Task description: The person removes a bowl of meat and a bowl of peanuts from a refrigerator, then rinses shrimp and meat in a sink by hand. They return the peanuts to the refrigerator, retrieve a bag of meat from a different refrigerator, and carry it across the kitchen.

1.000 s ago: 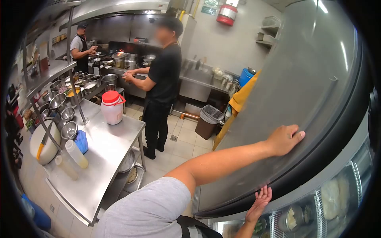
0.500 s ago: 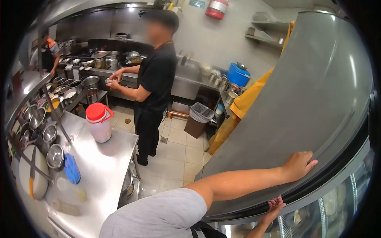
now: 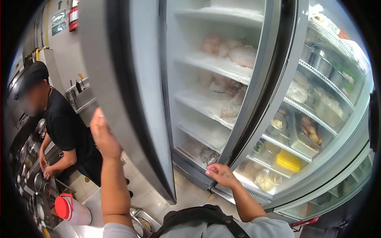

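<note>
A grey door (image 3: 119, 79) of an upright freezer stands swung open, and my left hand (image 3: 105, 137) lies against its outer face, fingers stretched out and holding nothing. Frosted shelves (image 3: 210, 105) inside the freezer carry bagged, pale frozen food (image 3: 242, 55). My right hand (image 3: 222, 175) is near the bottom of the freezer opening, by the door frame, with its fingers loosely bent and apart and nothing visible in them. To the right is a glass-door fridge (image 3: 291, 135) holding bags, metal containers and a yellow box (image 3: 288, 160).
A person in black (image 3: 65, 123) stands at the left beside metal pots, hands together. A white container with a red lid (image 3: 65, 208) sits on the steel table (image 3: 93, 202) at the lower left. A fire extinguisher (image 3: 74, 18) hangs on the wall.
The freezer door has swung open, showing the shelves inside. My view has turned right. My left hand is now on the door's outer face at the left, and my right hand is by the opening.
</note>
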Available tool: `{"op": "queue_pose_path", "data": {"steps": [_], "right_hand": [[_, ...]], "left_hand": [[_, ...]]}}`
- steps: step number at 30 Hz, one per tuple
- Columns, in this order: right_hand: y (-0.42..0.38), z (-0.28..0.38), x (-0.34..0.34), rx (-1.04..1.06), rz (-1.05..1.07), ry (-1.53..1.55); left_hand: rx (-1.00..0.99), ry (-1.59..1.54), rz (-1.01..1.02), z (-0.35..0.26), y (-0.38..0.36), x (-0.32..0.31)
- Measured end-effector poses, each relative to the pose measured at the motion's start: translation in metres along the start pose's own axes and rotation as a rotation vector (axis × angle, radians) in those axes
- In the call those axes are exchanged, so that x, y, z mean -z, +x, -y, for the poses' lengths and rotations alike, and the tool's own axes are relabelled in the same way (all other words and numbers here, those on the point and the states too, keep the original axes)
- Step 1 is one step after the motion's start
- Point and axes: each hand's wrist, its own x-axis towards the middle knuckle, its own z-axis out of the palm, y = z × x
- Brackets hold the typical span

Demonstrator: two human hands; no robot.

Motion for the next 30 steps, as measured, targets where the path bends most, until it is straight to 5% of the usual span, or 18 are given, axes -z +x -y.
{"op": "queue_pose_path", "data": {"steps": [7, 17, 25, 26, 27, 29, 30], "right_hand": [[-0.001, -0.004, -0.025, -0.017, 0.104, -0.050], [0.011, -0.001, -0.045, 0.016, 0.162, -0.222], [0.018, -0.030, -0.043, -0.039, 0.238, -0.380], [0.018, -0.041, -0.042, -0.043, 0.240, -0.369], [0.018, -0.053, -0.039, -0.048, 0.242, -0.359], [0.016, -0.085, -0.033, -0.067, 0.267, -0.378], [0.015, -0.099, -0.030, -0.075, 0.284, -0.397]], "left_hand": [[0.156, -0.393, 0.181, 0.019, 0.049, 0.101], [0.156, -0.445, 0.211, 0.058, 0.093, 0.182], [0.018, -0.159, 0.013, 0.089, 0.113, 0.239], [0.125, -0.187, 0.039, 0.081, 0.116, 0.248], [-0.026, -0.220, 0.377, 0.030, 0.081, 0.194], [0.059, 0.401, -0.019, 0.071, 0.087, 0.287], [0.072, 0.316, -0.006, 0.048, 0.073, 0.264]]}}
